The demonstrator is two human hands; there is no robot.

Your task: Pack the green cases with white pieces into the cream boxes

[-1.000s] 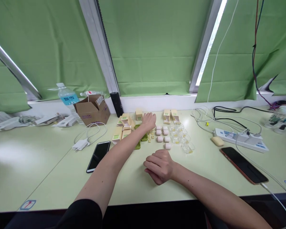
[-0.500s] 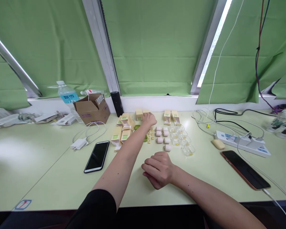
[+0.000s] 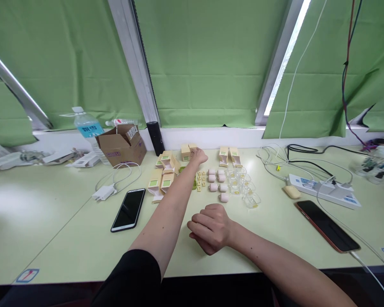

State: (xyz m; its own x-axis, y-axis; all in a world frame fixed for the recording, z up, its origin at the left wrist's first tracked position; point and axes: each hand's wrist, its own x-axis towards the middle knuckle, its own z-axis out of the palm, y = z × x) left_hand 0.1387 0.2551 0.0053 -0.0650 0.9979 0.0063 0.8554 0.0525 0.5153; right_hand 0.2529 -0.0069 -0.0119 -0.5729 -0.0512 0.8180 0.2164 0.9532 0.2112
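Observation:
My left hand [image 3: 199, 155] reaches to the back of the table, its bent fingers against a small pale-yellow cardboard box [image 3: 192, 146]. A matching box [image 3: 185, 153] stands just left of it. Closer to me, my right hand [image 3: 210, 229] is curled into a fist low over the table; its palm side is hidden. Between the hands lie small yellow pieces [image 3: 199, 184], pinkish-white rounded pieces [image 3: 213, 187] and clear plastic cases [image 3: 251, 199], several of each. Green pieces [image 3: 194, 184] are partly covered by my left forearm.
Open small boxes [image 3: 167, 181] cluster left of my forearm; two more [image 3: 224, 156] stand at the back right. A black-screened phone [image 3: 128, 209], brown carton [image 3: 121, 148] and black cylinder [image 3: 155, 138] lie left. Right are a power strip [image 3: 324, 192], cables and another phone [image 3: 328, 226].
My left hand has shifted slightly, and more of the small box at its fingers shows. My right fist stays almost still. The whole view has moved a little.

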